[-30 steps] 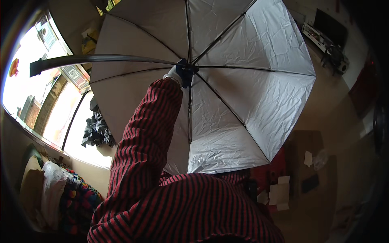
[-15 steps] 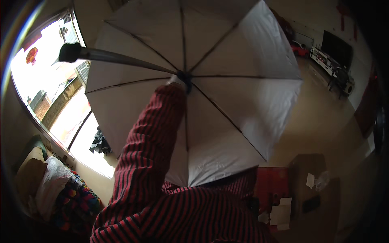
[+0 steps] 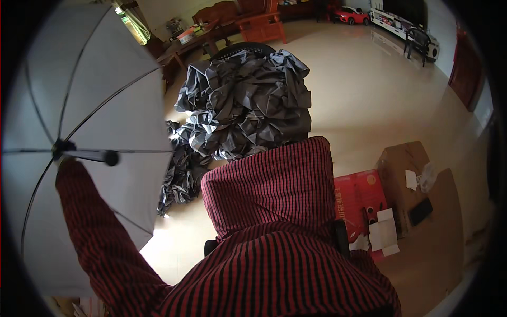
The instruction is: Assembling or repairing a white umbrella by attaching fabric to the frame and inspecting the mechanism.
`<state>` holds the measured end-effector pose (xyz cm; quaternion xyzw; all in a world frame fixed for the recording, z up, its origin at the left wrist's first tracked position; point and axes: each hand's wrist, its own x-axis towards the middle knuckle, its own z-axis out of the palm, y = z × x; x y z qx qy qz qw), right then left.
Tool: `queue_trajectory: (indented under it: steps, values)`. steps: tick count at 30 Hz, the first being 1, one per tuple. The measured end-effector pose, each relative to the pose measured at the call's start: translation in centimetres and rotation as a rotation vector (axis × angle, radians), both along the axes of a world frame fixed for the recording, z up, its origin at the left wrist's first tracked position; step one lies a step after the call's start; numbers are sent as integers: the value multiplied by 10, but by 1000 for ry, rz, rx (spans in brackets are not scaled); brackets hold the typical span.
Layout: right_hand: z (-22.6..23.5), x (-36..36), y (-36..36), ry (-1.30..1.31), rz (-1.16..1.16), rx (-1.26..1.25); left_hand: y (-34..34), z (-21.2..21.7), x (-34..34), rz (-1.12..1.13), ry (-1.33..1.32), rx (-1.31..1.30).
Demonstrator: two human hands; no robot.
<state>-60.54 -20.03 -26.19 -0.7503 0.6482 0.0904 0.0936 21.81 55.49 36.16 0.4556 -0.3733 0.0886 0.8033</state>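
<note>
An opened umbrella (image 3: 124, 124) with a pale grey underside and thin dark ribs fills the left side. My left arm stretches out to it, and my left hand (image 3: 64, 159) is closed round its middle, where the ribs meet. Only a sliver of that hand shows past the striped sleeve; the fingers are mostly hidden. From the hub the short shaft sticks out toward the right, ending in a dark round handle tip (image 3: 111, 158). My right sleeve (image 3: 371, 267) hangs at the lower right, and the hand beyond it does not show.
Crumpled dark grey sheeting (image 3: 248, 105) is heaped before my lap and trails onto the floor. At right, a red box (image 3: 356, 195) lies beside brown cardboard (image 3: 404, 158) bearing a black phone-like slab (image 3: 421, 211) and a white opened carton (image 3: 384, 236). Wooden furniture (image 3: 261, 26) stands far back.
My left hand has carried the opened umbrella from in front of me out to the left, uncovering the sheeting and my lap. The view has also turned toward the right.
</note>
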Motion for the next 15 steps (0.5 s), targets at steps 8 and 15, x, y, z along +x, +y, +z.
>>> queue_trajectory:
  steps: [8,15]
  values:
    - [36,-18,16,-36,-58,78,111,-74,-37,950,-72,215]
    - [47,-21,29,-159,78,43,111,-119,-107,461,288,-607]
